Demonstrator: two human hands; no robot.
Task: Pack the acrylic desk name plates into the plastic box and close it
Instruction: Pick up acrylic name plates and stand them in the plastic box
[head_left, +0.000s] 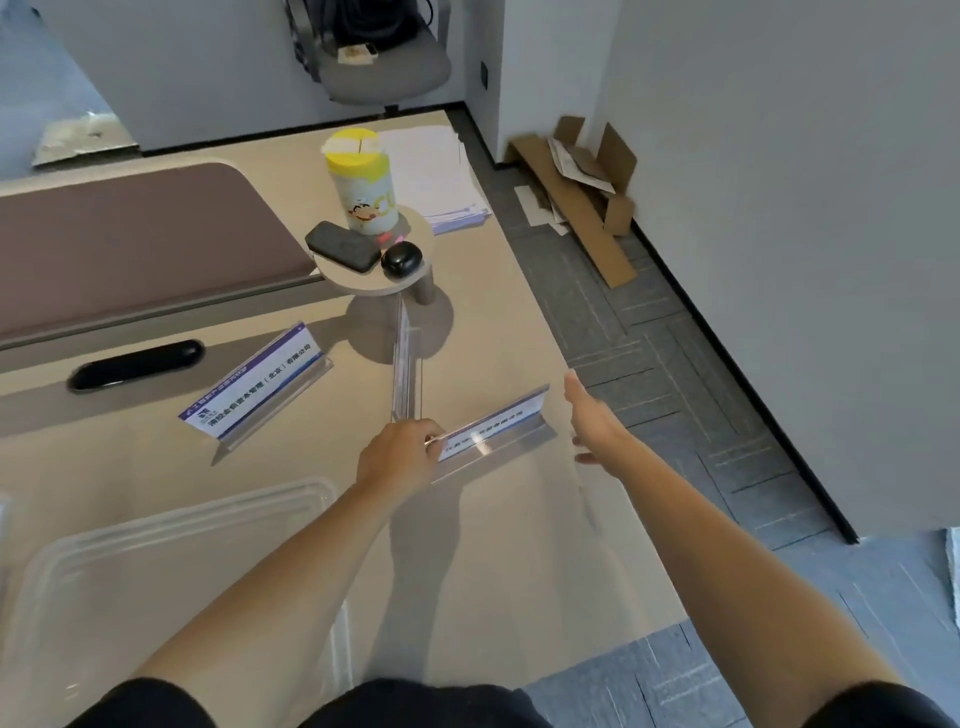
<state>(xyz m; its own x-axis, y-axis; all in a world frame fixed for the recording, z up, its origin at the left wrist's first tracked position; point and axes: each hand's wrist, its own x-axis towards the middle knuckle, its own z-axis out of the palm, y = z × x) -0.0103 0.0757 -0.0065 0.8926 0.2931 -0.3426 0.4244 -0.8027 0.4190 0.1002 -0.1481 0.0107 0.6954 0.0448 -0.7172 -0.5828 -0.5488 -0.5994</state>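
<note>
Acrylic name plates: three, namely far-left plate (254, 387), edge-on plate (402, 364), near plate (493, 428).
Clear plastic box (182, 512): one.
Hands: two, left hand (400, 457) and right hand (592, 421).
Yellow-lidded canister (363, 182): one.
Dark flat case (343, 246): one.
Black rounded pod (401, 258): one.
Round riser (363, 285): one.
Paper stack (436, 171): one.
Office chair (389, 73): one.
Cardboard pieces (582, 202) on floor: several, exact number unclear.

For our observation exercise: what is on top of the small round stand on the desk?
The round stand holds a yellow-lidded canister, a flat black device and a black oval case. A pink item behind them is mostly covered.
</note>
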